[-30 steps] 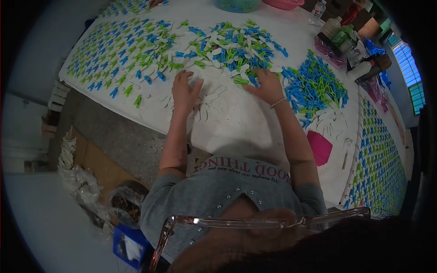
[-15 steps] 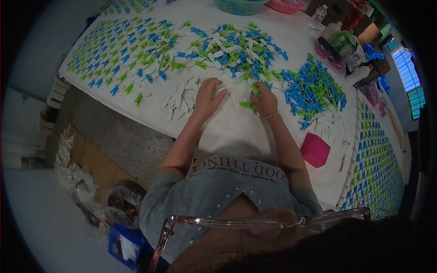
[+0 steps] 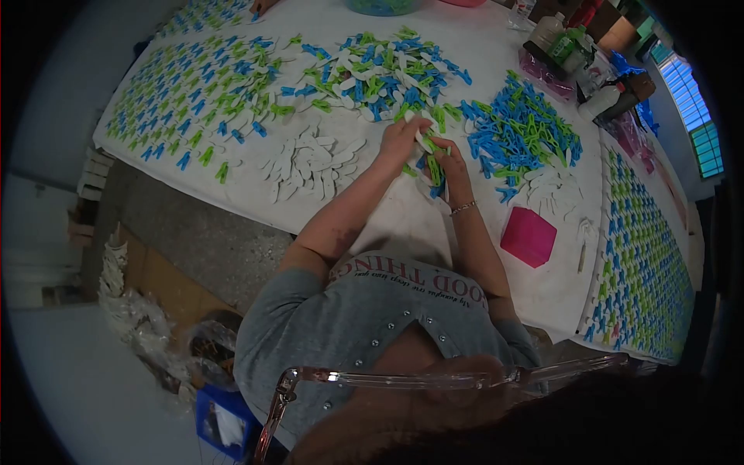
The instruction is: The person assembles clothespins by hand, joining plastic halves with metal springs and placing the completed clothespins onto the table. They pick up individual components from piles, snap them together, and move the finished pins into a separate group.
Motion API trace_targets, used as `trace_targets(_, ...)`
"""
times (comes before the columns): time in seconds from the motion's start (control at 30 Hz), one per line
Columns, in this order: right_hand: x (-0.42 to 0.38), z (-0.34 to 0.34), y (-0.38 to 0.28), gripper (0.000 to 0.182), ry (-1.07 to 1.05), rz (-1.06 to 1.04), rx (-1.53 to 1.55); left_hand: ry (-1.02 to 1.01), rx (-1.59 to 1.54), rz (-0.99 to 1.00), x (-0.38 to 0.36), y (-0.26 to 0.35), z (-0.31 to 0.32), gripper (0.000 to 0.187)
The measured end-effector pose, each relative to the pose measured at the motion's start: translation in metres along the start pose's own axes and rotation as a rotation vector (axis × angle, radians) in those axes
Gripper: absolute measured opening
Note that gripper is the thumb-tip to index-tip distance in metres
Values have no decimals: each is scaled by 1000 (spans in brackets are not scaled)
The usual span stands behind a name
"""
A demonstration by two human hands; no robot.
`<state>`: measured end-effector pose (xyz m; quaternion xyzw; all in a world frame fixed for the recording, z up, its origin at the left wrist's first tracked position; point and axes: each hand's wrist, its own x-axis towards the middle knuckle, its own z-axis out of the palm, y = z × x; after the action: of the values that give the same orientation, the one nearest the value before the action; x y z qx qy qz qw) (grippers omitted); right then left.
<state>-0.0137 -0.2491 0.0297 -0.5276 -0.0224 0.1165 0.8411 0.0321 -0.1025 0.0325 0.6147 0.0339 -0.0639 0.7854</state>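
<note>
My left hand [image 3: 400, 141] is closed, its fingertips pinching a small flat white piece [image 3: 410, 116]. Close beside it, my right hand [image 3: 454, 170] has its fingers closed on a green plastic clip [image 3: 429, 144], and the two hands nearly meet. Several blue and green clips lie at the right palm, partly covered by the fingers. Left of my left hand lies a pile of loose white pieces [image 3: 310, 164]. A heap of blue and green clips [image 3: 521, 132] rests to the right of my right hand.
A mixed heap of clips with white pieces [image 3: 380, 74] lies beyond my hands. Rows of clips [image 3: 167, 101] cover the table's left, more rows [image 3: 635, 263] the right. A pink box [image 3: 528, 236] stands near my right forearm. Another person's hand [image 3: 265, 6] shows at the far edge.
My hands have come together from apart, the left moving right and picking up a white piece. Another person's hand has appeared at the top. The view has shifted slightly.
</note>
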Motion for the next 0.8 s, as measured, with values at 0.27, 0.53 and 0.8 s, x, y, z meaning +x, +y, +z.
trace_targets(0.27,9,-21,3,35,-334,117,679,82,75,75,-20,22,-34,35)
trace_targets(0.53,13,-30,16,34,-203,102,686,19,109,-24,-30,2,-19,27)
trace_targets(0.8,2,-12,4,36,-158,256,539,-204,322,86,-40,9,-2,23)
